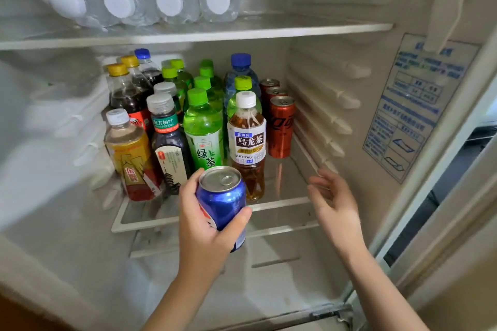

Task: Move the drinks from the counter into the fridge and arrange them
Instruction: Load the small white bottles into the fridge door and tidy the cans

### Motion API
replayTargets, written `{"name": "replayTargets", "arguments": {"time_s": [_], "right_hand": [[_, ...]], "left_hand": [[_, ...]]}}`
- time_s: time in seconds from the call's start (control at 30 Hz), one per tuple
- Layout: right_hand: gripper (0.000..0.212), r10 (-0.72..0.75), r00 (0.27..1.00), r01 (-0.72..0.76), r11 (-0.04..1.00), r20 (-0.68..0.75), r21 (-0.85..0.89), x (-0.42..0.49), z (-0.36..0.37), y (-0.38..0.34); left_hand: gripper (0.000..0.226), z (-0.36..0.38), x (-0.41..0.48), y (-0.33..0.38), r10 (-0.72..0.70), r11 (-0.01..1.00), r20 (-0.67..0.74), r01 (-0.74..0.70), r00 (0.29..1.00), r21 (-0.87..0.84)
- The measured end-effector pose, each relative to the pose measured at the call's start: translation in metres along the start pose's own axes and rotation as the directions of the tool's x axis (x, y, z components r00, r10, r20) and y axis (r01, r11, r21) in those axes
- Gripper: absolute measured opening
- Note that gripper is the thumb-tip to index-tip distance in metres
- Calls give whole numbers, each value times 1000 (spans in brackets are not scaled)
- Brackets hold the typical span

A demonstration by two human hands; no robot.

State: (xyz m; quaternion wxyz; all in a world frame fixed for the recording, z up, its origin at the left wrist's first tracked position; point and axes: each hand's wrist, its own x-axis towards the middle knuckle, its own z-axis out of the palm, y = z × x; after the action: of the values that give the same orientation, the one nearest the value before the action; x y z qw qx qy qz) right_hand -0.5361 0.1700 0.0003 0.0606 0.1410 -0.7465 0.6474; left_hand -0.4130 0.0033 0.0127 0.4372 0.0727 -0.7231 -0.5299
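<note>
Here, left hand [203, 226] grips one blue can [224, 196]; right hand [334, 203] relaxed, empty; three red cans [281, 127].

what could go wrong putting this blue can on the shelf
1. The only bare spot seems to be front right, before the red can; the blue can in the left hand could knock the tea bottle beside it.
2. Set too near the shelf rim, it might tip off.
</note>
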Motion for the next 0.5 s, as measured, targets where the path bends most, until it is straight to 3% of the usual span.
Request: {"name": "replayTargets", "arguments": {"time_s": [0.23, 0.33, 0.5], "right_hand": [[18, 10, 995, -4, 998, -97, 63, -26, -35, -13], [11, 8, 991, -2, 999, -130, 52, -38, -42, -16], [22, 7, 987, -13, 999, -159, -35, -61, -54, -10]], "left_hand": [[76, 74, -16, 6, 12, 1000, 182, -10, 983, -10], [80, 111, -9, 8, 5, 999, 165, 3, 986, -46], [87, 154, 22, -2, 54, 998, 75, -56, 996, 21]]}}
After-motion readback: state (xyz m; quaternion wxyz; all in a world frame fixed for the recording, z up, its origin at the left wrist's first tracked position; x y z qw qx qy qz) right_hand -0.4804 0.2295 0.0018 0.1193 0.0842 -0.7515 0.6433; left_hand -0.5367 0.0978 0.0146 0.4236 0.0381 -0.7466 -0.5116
